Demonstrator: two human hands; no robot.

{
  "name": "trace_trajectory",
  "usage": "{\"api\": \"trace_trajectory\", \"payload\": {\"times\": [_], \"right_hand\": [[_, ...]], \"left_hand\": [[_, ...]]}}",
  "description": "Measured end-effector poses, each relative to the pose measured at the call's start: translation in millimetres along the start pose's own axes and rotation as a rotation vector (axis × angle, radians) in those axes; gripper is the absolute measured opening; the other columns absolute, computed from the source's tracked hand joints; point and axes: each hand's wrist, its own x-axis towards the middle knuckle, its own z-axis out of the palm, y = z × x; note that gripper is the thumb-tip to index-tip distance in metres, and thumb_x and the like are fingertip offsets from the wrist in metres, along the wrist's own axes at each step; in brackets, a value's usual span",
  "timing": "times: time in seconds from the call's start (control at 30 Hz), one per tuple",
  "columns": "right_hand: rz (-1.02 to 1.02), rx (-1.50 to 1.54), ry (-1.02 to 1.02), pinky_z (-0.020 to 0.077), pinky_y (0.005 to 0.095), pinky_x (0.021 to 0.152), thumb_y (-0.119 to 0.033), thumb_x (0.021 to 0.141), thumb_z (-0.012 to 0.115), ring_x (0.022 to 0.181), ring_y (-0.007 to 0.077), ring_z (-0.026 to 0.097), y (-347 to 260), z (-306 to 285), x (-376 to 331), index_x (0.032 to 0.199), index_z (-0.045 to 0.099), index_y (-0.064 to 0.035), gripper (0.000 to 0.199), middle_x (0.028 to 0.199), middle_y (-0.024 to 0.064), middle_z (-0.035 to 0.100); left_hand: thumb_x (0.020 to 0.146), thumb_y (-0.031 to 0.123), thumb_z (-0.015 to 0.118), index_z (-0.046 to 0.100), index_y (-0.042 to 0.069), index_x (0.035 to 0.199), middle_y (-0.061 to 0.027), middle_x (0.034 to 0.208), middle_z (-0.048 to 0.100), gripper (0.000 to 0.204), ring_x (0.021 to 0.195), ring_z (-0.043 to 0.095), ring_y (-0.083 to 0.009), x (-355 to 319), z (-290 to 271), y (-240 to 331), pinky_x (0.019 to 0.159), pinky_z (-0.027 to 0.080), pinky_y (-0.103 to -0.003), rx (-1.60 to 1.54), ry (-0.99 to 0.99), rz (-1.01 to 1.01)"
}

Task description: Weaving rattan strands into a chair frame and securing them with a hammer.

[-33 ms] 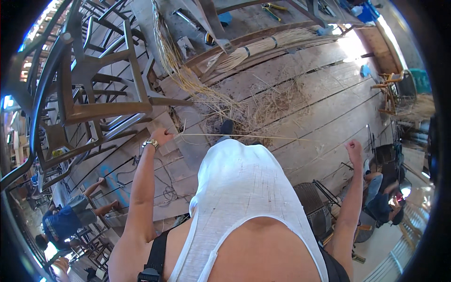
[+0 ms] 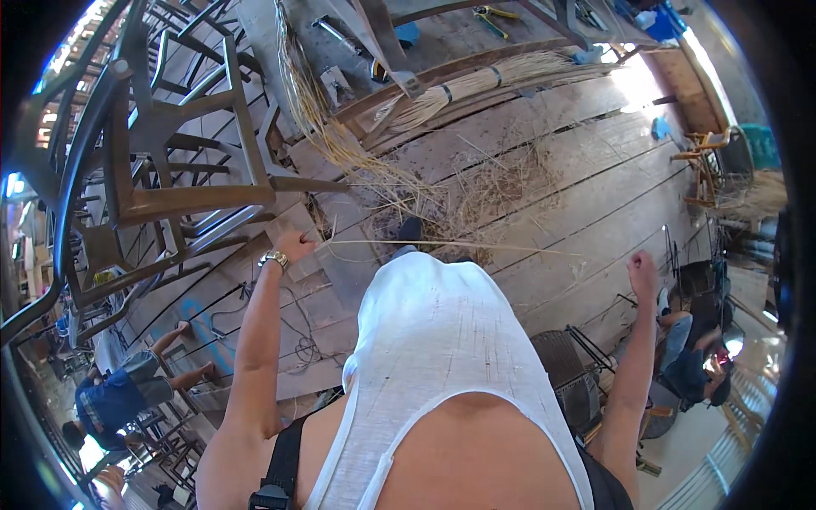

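Observation:
A long, thin strand of pale cane [image 2: 476, 246] stretches crosswise in front of my white top. Its left end runs up to my left hand [image 2: 294, 246], which is closed on it and has a metal watch at the wrist. Far out to the right, my right hand [image 2: 642, 270] is raised with its fingers curled shut. The strand points toward that hand but fades from sight before reaching it, so what those fingers hold cannot be made out. Below the strand's left part, a shoe tip [image 2: 410, 229] shows on the boards.
Dark chair frames [image 2: 200, 200] are stacked at the left. A loose cane bundle [image 2: 310, 102] hangs over a bench; tied cane [image 2: 476, 85] lies beside it. A hammer [image 2: 348, 42] and pliers [image 2: 495, 19] rest above. Scraps [image 2: 510, 187] litter the floor. People [image 2: 119, 404] sit at both sides.
My right hand has shifted very slightly outward to the right. My left hand and the strand look almost the same.

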Motion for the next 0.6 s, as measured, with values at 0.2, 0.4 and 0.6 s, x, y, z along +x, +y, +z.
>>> {"api": "trace_trajectory", "payload": {"times": [0.2, 0.4, 0.6], "right_hand": [[-0.103, 0.456, 0.049, 0.0394, 0.0386, 0.1, -0.026, 0.085, 0.063, 0.116, 0.029, 0.051, -168, 31, 1, 0.12, 0.057, -0.0039, 0.042, 0.121, 0.0153, 0.057], [-0.401, 1.188, -0.897, 0.0486, 0.031, 0.071, -0.031, 0.09, 0.061, 0.077, 0.0158, 0.06, -353, 43, -74, 0.11, 0.061, -0.0027, 0.035, 0.087, 0.0075, 0.065], [-0.259, 0.624, -0.59, 0.0444, 0.0292, 0.061, -0.023, 0.085, 0.066, 0.067, 0.0086, 0.053, -217, 15, -48, 0.082, 0.067, -0.0015, 0.021, 0.072, 0.0018, 0.062]], "left_hand": [[0.082, 0.028, 0.071, 0.067, 0.004, 0.085, -0.0036, 0.072, 0.064, 0.025, 0.066, 0.054, -0.0111, -34, -7, 165, 0.064, 0.044, -0.03, -0.417, -0.26, 0.442], [0.082, 0.023, 0.074, 0.067, 0.006, 0.083, 0.0031, 0.073, 0.063, 0.019, 0.07, 0.054, -0.0052, -50, 3, 247, 0.064, 0.044, -0.025, -0.947, -0.599, 0.593], [0.076, 0.041, 0.074, 0.065, 0.004, 0.077, -0.0073, 0.066, 0.06, 0.038, 0.062, 0.055, -0.0137, 0, 2, 138, 0.06, 0.044, -0.032, -0.223, -0.145, 0.421]]}}
